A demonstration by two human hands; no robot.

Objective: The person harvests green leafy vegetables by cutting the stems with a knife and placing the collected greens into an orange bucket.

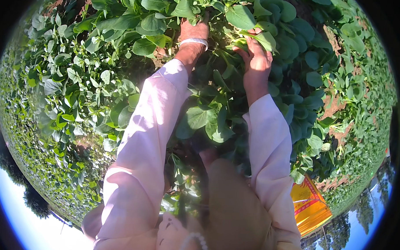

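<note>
Both my arms reach forward in pale pink sleeves into a dense bed of broad-leaved green plants. My left hand point(195, 31), a white band round its wrist, goes in under the leaves at the top, and its fingers are hidden there. To its right, my right hand point(257, 69) has its thumb and fingers apart among the stems. A bright green leaf point(265, 40) partly covers those fingertips and touches them. Between my forearms stands a leafy green plant point(204, 118), rooted low and partly in shade.
Smaller-leaved plants point(78, 87) spread on the left, and bare reddish soil point(333, 106) shows between rows on the right. A yellow and red sack point(311, 206) is at the lower right. My bent knee point(237, 201) in brown trousers is below, near a string of white beads point(196, 239).
</note>
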